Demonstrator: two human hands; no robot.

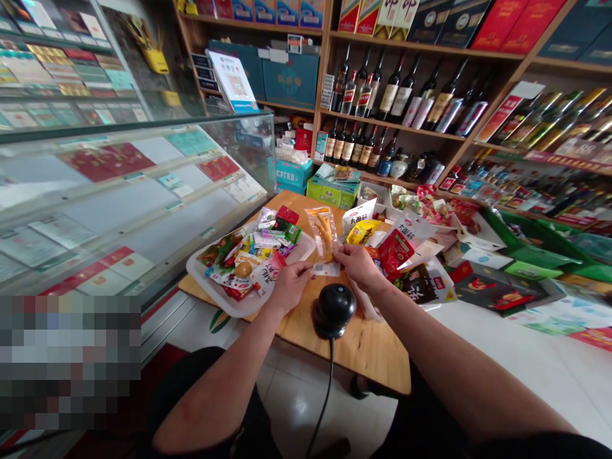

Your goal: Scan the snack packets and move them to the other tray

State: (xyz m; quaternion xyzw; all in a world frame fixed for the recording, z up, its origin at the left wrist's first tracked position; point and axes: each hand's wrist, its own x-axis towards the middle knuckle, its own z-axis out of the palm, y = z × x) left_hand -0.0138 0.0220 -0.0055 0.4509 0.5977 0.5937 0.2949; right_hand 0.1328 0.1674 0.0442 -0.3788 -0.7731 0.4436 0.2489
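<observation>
Both my hands pinch the lower end of a clear snack packet (323, 233) with yellowish sticks inside, its barcode strip facing me. My left hand (294, 284) grips the strip's left corner, closed. At the right edge of the packet, my right hand (357, 264) is closed too. Just below them a black barcode scanner (335, 306) stands on the wooden table (306, 331), its cable running down toward me. Left of my hands, a white plastic tray (196, 268) holds many wrapped snacks. More snack bags, among them a red packet (396, 252), lie to the right.
A glass display counter (143, 210) runs along the left. Shelves with wine bottles (389, 95) and boxes rise behind the table. Green crates (530, 242) and a dark carton (497, 287) sit at the right. The lower left corner is pixelated.
</observation>
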